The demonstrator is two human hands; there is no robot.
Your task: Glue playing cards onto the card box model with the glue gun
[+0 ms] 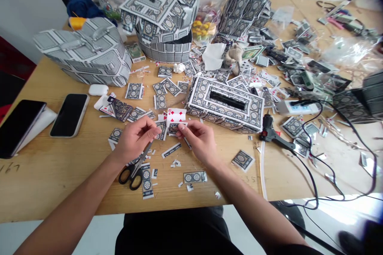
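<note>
My left hand [136, 137] is closed, thumb and fingertips pinched together; whatever they grip is too small to make out. Beside it, my right hand [199, 139] pinches a partly folded playing card [176, 116], whose red six of diamonds face shows above a patterned blue-grey strip. Black-handled scissors [131, 176] lie below my left hand, their blades partly under it. Cut card strips [147, 181] and small scraps lie on the wooden table [92, 179] around both hands. A card-covered box with a slot [224, 103] rests behind my right hand.
A glue gun [277, 135] and its cables lie at the right, near a white power strip [297, 106]. Two phones [69, 115] are at the left. Card-covered baskets [86, 53], card piles and plastic bags line the back.
</note>
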